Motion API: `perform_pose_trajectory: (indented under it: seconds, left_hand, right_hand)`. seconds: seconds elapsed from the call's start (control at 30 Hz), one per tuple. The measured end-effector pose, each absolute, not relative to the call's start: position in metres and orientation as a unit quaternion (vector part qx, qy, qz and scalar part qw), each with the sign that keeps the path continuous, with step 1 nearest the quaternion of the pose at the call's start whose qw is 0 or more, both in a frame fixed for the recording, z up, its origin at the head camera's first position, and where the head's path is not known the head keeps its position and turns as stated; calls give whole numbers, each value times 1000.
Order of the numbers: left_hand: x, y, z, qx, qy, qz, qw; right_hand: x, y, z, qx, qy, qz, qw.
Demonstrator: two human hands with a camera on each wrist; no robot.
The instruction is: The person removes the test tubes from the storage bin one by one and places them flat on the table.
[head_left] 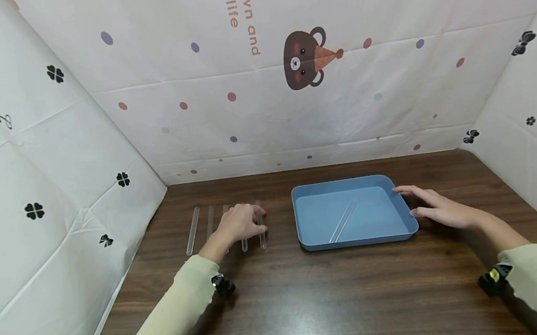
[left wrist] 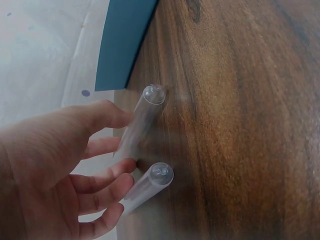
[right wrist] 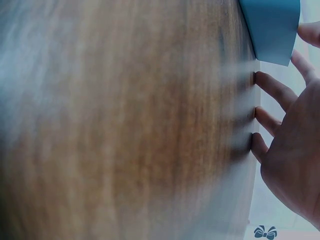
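Observation:
My left hand (head_left: 241,224) reaches over a row of clear test tubes lying on the table, its thumb and forefinger at the rightmost test tube (head_left: 263,242). In the left wrist view, the thumb tip is against or very near that tube's side, and the fingers are loosely bent. Another test tube (left wrist: 161,175) lies beside the lower fingers. To the left, a test tube (head_left: 194,231) lies apart from the hand. My right hand (head_left: 442,211) touches the right side of a blue tray (head_left: 405,234) with thumb and forefinger. A clear tube (head_left: 344,220) lies slanted inside the tray.
The brown wooden table (head_left: 312,305) is bounded by a white printed cloth (head_left: 253,120) at the back and both sides. Dark wrist cameras sit on both forearms, the left camera (head_left: 223,285) close above the table.

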State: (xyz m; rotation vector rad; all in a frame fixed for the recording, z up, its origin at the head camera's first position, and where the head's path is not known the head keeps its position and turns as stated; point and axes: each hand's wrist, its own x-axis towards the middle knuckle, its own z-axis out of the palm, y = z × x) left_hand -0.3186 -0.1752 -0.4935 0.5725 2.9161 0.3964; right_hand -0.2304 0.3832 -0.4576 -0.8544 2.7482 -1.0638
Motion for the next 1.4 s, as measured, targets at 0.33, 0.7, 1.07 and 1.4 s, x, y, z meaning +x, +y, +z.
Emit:
perform_pose_trajectory:
  seconds: [0.33,0.7,1.07,1.4]
  left_hand:
    - [-322,-177,-498,189,969,137,76]
    - [-298,-165,-464,188,971,127,73]
    - [-287,-163,-448,191,968,144,77]
    - [-273,-159,-434,178,971,141,75]
  right_hand:
    - [-230,383,-457,-277,897,-344,37]
    - [-230,383,-457,-280,895,-347,35]
    - [-230,382,-457,-282,891,-353,38]
    - [-230,382,-458,-287,889,-356,34]
